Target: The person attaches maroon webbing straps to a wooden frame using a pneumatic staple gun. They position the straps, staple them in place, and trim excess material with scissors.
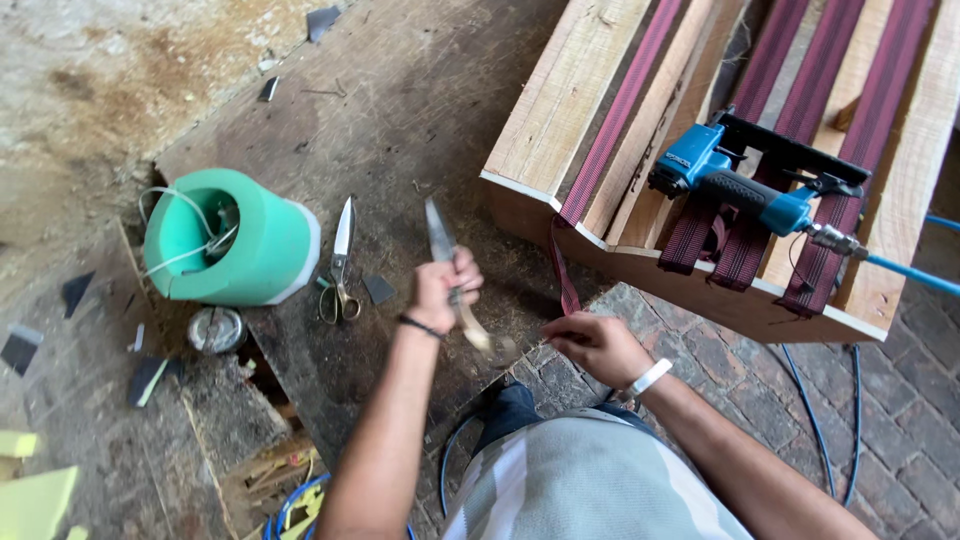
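Note:
My left hand (442,288) grips a pair of large scissors (447,262), blades pointing up and away, blurred by motion. My right hand (595,345) pinches the loose end of a dark red webbing strap (566,270) that hangs down from the front edge of a wooden frame (560,110). Several more dark red straps run across the frame. A blue pneumatic staple gun (745,180) lies on top of the straps, with a blue air hose (905,272) leading off to the right.
A second pair of scissors (340,265) lies on the wooden board (400,100) beside a green foam roll (235,240). A small round tin (215,328) sits by the board's edge. Dark scraps and yellow foam pieces litter the floor at left. Brick paving lies at right.

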